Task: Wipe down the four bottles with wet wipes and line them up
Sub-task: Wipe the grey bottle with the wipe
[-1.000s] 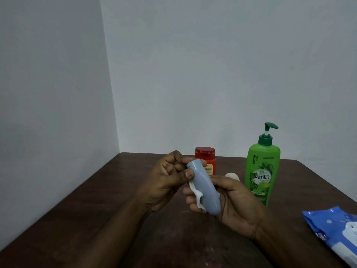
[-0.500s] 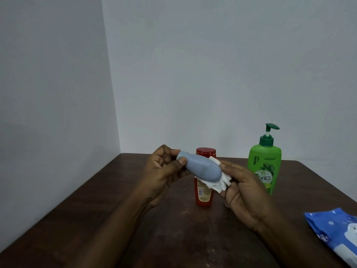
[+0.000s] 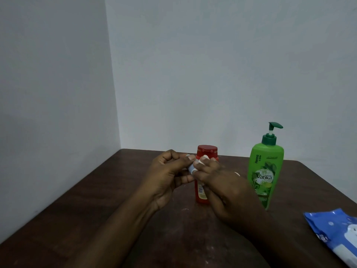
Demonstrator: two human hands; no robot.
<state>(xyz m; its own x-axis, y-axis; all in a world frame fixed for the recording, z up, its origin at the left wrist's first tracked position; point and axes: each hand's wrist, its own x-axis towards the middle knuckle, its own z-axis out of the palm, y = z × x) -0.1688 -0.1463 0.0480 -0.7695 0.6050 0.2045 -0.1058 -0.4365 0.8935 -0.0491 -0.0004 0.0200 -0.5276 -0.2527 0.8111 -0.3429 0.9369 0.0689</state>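
Progress check from my end. On the dark wooden table (image 3: 116,219), the green Vatika pump bottle (image 3: 265,171) stands upright on the right, with the wet wipes pack (image 3: 336,231) at the right edge. The left hand (image 3: 166,176) has its fingers curled, pinching one end of a small grey-blue bottle (image 3: 191,168) held above the table. The right hand (image 3: 222,186) wraps round the rest and hides it. What looks like a scrap of wipe (image 3: 198,161) peeks out at its fingertips. The red-capped bottle (image 3: 205,151) stands just behind. I'd say it's mid-wipe on one bottle. I only see three, and there's no line-up yet.
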